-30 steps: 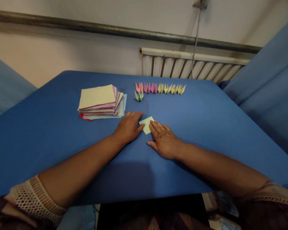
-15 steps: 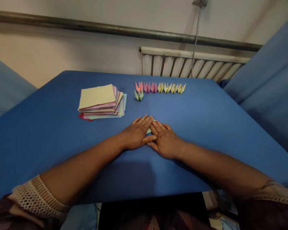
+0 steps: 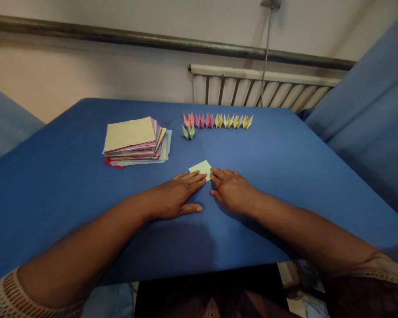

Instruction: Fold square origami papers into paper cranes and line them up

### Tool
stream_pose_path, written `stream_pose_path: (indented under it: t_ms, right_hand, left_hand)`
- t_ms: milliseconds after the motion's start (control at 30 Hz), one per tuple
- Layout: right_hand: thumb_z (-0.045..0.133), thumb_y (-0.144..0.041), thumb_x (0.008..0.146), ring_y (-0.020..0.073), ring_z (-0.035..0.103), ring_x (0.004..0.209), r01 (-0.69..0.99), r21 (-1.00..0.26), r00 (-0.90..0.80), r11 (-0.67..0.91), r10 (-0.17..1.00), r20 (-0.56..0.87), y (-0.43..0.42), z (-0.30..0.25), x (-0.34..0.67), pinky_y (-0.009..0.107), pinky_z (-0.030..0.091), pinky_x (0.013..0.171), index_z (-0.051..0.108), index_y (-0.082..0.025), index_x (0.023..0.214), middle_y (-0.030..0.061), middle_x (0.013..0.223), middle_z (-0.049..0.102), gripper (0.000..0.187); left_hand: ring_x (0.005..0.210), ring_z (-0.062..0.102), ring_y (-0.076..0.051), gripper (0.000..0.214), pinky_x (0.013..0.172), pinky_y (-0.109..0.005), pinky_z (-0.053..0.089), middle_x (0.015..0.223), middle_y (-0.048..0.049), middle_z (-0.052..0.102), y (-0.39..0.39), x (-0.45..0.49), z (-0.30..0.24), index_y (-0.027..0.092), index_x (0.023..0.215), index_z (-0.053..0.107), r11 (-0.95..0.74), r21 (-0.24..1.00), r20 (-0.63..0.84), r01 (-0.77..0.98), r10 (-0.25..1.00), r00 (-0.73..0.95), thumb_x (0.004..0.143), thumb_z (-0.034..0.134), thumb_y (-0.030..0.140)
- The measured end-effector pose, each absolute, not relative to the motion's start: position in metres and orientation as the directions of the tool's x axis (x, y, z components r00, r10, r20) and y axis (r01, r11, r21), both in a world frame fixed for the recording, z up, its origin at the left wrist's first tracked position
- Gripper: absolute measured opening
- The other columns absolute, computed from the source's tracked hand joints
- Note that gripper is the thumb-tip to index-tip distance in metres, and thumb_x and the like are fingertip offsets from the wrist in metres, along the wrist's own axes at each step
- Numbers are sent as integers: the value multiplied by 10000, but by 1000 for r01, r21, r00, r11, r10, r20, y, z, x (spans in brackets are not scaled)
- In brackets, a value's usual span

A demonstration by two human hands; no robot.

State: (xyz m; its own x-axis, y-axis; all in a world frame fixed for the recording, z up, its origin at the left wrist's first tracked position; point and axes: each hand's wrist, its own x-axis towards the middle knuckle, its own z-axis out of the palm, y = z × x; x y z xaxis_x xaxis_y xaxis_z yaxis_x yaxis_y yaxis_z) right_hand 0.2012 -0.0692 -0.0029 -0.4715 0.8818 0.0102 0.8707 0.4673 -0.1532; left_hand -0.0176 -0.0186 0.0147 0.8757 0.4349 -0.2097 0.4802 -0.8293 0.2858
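A small piece of folded pale green paper [image 3: 201,168] lies flat on the blue table between my hands. My left hand [image 3: 179,194] rests palm down, its stretched fingertips covering the paper's near left part, with the thumb apart on the cloth. My right hand [image 3: 234,190] also lies palm down, fingers extended, its fingertips touching the paper's right edge. The fingers hide the paper's lower part. Beyond my hands stands a green folded paper shape [image 3: 188,132] with pointed tips.
A row of several pointed folded papers, among them a yellow one [image 3: 247,122] and an orange one [image 3: 189,119], stands at the back. Left of them is a thick stack of coloured paper [image 3: 131,137]. A radiator [image 3: 239,86] is behind the blue table [image 3: 69,176].
My left hand has slid left and slightly nearer, away from my right hand, uncovering more of the green paper. My right hand stays close to its earlier place. The view has shifted slightly.
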Motion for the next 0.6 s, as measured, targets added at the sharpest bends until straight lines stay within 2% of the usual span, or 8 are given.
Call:
stream_pose_path:
  t_ms: [100,167,200,267,367,600]
  right_hand:
    - [459,-208,953,298,558,1184,862,-200,-465,466,884,55,-60,-9,207,447,456,995,630,-98,1232,172,1337,585,345]
    - [482,-219,946,278,563,1137,855,-260,-437,448,893,103,-52,-13,211,434,457,977,645,-123,1183,154,1256,618,304]
    - [512,-238,937,270,558,1122,847,-291,-427,445,895,128,-48,-16,212,433,453,975,639,-135,1177,145,1223,623,291]
    - [566,-266,915,256,545,1108,825,-339,-418,451,892,170,-42,-19,215,428,441,975,624,-152,1163,131,1181,622,279]
    - [603,-262,889,243,539,1076,802,-377,-419,463,886,197,-37,-23,217,417,436,956,605,-167,1119,113,1133,616,249]
    - [630,-221,853,220,540,1011,772,-466,-370,433,902,224,-34,-33,215,381,430,901,562,-196,971,74,1040,616,138]
  left_hand:
    - [1414,396,-252,565,1149,-392,314,1511,-125,452,-9,-23,20,187,1425,466,-807,347,-196,478,436,878,939,509,472]
    - [1297,527,-231,472,1090,-367,387,1413,-106,564,1,-25,16,202,1377,511,-782,370,-104,502,502,859,945,509,395]
    - [1282,531,-245,498,1094,-393,381,1406,-106,567,7,-25,13,206,1383,500,-774,358,-37,522,547,836,920,553,380]
    - [1233,552,-252,482,1069,-406,401,1335,-96,616,16,-24,5,208,1335,536,-781,371,49,502,557,829,882,606,357]
    - [1150,585,-243,396,1026,-408,434,1229,-77,666,22,-21,-4,212,1226,599,-784,398,104,477,555,825,858,635,355]
    - [1120,601,-235,176,1002,-424,451,1206,-96,662,18,-12,-17,192,972,628,-758,432,222,489,614,757,836,634,303]
